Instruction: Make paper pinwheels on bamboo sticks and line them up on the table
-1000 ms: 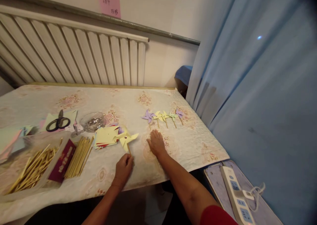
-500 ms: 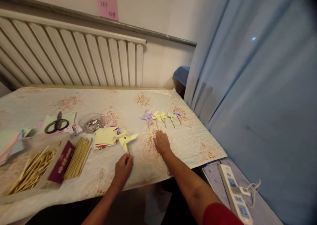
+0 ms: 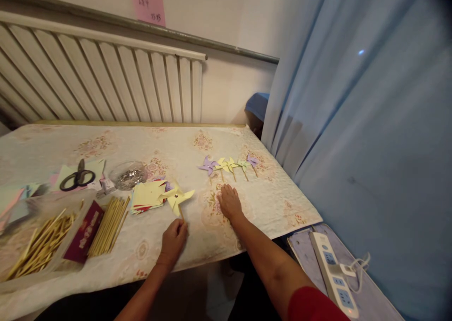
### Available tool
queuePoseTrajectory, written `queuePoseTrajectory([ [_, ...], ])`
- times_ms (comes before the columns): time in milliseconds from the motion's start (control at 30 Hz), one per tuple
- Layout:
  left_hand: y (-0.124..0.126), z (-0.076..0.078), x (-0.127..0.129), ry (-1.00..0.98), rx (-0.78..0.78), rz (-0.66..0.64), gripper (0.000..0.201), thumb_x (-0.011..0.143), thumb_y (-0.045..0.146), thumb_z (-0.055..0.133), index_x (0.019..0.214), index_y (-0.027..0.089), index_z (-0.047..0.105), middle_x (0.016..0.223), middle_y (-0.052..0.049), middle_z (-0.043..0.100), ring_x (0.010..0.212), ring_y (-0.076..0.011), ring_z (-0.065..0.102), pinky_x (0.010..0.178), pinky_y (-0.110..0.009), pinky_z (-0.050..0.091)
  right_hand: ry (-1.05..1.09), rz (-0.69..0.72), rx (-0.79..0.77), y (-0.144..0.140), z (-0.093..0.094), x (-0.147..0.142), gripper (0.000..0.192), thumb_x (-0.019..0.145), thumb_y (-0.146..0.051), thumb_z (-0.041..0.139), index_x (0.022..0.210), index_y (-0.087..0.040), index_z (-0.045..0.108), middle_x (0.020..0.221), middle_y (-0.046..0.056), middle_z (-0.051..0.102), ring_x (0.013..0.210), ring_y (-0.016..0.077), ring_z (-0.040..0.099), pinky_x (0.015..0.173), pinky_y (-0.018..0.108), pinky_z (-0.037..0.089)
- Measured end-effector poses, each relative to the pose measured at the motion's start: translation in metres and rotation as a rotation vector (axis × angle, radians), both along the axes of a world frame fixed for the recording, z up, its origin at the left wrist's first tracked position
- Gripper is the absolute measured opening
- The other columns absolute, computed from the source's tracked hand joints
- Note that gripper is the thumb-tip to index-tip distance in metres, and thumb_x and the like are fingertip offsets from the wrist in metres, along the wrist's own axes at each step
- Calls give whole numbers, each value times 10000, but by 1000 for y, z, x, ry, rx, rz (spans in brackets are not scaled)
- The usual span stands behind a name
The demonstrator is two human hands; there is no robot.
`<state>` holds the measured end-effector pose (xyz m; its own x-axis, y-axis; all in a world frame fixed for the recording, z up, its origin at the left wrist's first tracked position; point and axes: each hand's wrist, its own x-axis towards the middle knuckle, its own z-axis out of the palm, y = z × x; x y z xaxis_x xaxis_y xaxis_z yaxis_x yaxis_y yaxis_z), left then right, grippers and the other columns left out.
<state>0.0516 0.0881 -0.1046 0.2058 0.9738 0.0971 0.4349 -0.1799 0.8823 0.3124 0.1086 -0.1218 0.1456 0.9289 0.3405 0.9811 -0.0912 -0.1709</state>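
My left hand (image 3: 173, 239) is closed around the lower end of the stick of a yellow paper pinwheel (image 3: 177, 198), which lies on the floral tablecloth (image 3: 148, 142). Flat on the cloth to its right rests my right hand (image 3: 229, 201), fingers spread, holding nothing. Just beyond that hand, several small finished pinwheels (image 3: 229, 165) in purple, yellow and green lie in a row. A stack of cut paper squares (image 3: 148, 196) sits left of the yellow pinwheel.
Wooden sticks (image 3: 108, 226) lie beside a dark red box (image 3: 84, 231) and in a clear tray (image 3: 35, 245). Black scissors (image 3: 76, 177) and a clear bowl of pins (image 3: 127, 175) sit further back. A radiator (image 3: 106, 85), blue curtain (image 3: 353, 123) and power strip (image 3: 332, 274) border the table.
My right hand slid a little right on the cloth, toward the row of pinwheels. The left hand stays on the pinwheel stick; the view shifted slightly.
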Motion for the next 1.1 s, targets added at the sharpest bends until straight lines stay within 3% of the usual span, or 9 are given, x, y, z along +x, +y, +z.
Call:
queuePoseTrajectory([
  [1100,-2,2,-1,-9,4,-1,302,844,455,461,662,219,505,573,11,548,598,-161,513,595,-266,396,18,-57,-19,18,3,2,443,984,-326,364,1357,-124,494,1474,164,452,1411,274,323,1139,471,201],
])
